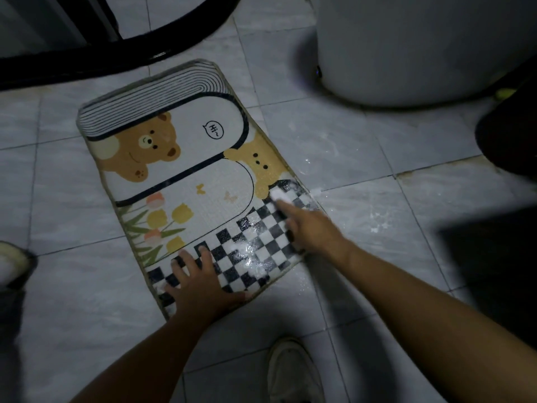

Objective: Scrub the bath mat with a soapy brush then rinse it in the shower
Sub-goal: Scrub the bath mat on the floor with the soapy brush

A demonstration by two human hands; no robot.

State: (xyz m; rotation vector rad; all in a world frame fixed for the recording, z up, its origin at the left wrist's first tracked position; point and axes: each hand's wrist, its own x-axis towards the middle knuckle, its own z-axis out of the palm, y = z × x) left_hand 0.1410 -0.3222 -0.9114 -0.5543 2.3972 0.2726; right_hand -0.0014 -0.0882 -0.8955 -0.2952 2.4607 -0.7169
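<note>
The bath mat (186, 170) lies flat on the tiled floor, printed with two bears, tulips and a black-and-white checker band at its near end. My left hand (200, 286) presses flat on the near checkered corner, fingers spread. My right hand (308, 231) grips a brush (280, 196) with a pale head, blurred, resting on the checkered band near the mat's right edge. White suds cover the checker squares between my hands.
A white toilet base (406, 53) stands at the back right. A black curved shower rail (116, 50) runs along the back left. Foam splashes (374, 225) dot the tiles right of the mat. My shoe (293, 370) is near the bottom edge, another shoe (11, 263) at left.
</note>
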